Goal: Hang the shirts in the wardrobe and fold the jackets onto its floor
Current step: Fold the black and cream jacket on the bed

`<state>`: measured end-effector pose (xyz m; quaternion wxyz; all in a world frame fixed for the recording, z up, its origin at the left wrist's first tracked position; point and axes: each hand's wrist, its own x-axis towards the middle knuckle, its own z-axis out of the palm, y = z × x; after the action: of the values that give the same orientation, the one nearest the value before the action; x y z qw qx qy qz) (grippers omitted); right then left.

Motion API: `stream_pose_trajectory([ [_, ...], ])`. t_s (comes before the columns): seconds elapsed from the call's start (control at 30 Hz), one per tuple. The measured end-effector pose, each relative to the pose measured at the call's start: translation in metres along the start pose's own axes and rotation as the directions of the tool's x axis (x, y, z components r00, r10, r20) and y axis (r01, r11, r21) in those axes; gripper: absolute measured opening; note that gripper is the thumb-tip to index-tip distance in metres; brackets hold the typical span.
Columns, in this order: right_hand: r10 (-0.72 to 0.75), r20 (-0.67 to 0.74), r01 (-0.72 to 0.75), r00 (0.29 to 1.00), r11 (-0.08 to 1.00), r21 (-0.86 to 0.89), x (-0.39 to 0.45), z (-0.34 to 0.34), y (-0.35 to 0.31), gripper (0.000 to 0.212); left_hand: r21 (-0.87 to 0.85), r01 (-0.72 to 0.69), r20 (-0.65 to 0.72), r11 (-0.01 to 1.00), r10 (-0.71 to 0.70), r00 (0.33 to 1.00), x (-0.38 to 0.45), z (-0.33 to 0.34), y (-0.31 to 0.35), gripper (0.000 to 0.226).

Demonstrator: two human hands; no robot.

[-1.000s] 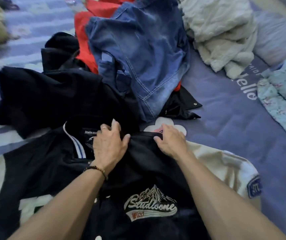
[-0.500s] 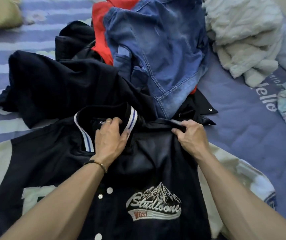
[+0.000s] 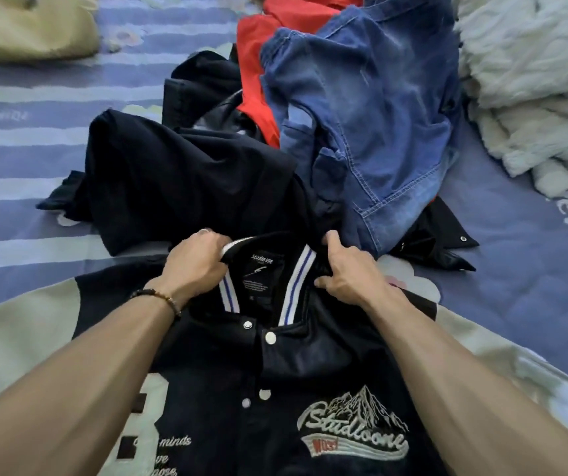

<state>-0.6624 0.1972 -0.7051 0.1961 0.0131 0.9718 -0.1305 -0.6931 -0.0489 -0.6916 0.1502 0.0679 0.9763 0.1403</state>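
Jacket, flat on bed: collar is gripped by left hand and right hand.

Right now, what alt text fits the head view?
Both hands, left hand and right hand, grip the striped collar of a navy varsity jacket spread on a blue bedspread. Behind it lie a denim jacket, red and dark garments.
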Motion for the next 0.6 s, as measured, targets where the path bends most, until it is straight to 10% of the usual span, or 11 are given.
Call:
stream_pose_trajectory([
  [0.17, -0.001, -0.444, 0.017, 0.896, 0.999, 0.031, 0.017, -0.016, -0.013, 0.036, -0.001, 0.006, -0.382, 1.000, -0.006, 0.924, 0.030, -0.017, 0.004, 0.024],
  [0.33, 0.168, -0.408, -0.190, 0.897, 0.982, -0.013, 0.030, 0.003, -0.022, 0.049, -0.015, 0.063, -0.424, 0.998, -0.063, 0.904, 0.036, 0.009, 0.008, 0.056],
  [0.47, 0.184, -0.607, -0.174, 0.773, 0.982, 0.076, -0.008, 0.034, -0.038, 0.067, -0.083, -0.178, -0.628, 0.981, 0.087, 0.774, -0.028, 0.046, 0.009, 0.054],
  [0.6, 0.033, -0.598, 0.030, 0.801, 0.995, 0.095, -0.048, 0.059, -0.070, 0.041, -0.057, -0.192, -0.204, 0.980, 0.176, 0.963, -0.073, 0.064, 0.002, 0.067],
])
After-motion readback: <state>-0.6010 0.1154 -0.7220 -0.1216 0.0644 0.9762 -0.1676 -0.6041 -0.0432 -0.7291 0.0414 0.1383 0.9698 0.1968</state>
